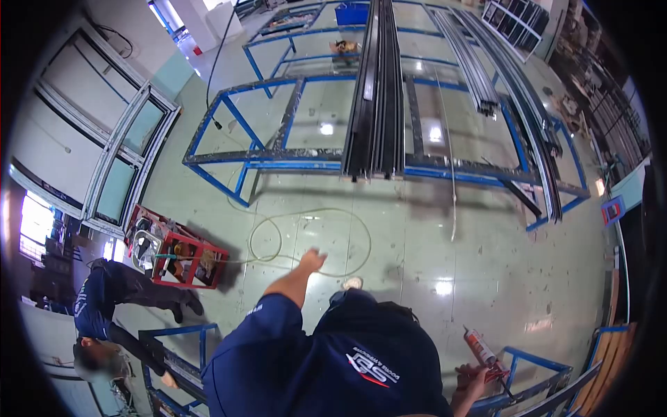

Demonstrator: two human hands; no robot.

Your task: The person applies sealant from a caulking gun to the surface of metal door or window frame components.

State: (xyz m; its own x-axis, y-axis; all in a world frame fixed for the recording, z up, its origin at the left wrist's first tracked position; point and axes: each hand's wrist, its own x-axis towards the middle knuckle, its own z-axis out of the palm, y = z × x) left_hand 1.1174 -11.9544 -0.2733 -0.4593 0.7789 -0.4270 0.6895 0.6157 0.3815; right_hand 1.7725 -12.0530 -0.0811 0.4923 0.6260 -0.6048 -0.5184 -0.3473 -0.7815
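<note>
Two blue steel tables (278, 163) bearing dark metal profiles (379, 90) are set on the glossy greenish floor (417, 243). A red-white sealant gun (481, 351) is clasped by the right hand (471, 381), lower right; the grip of the left hand (313, 260) cannot be told.

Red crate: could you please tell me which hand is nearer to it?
Left. The left hand reaches out a little way from the crate; the right hand is far across, gripping a caulk gun.

White-red logo on navy shirt (372, 368); lettering illegible.
</note>
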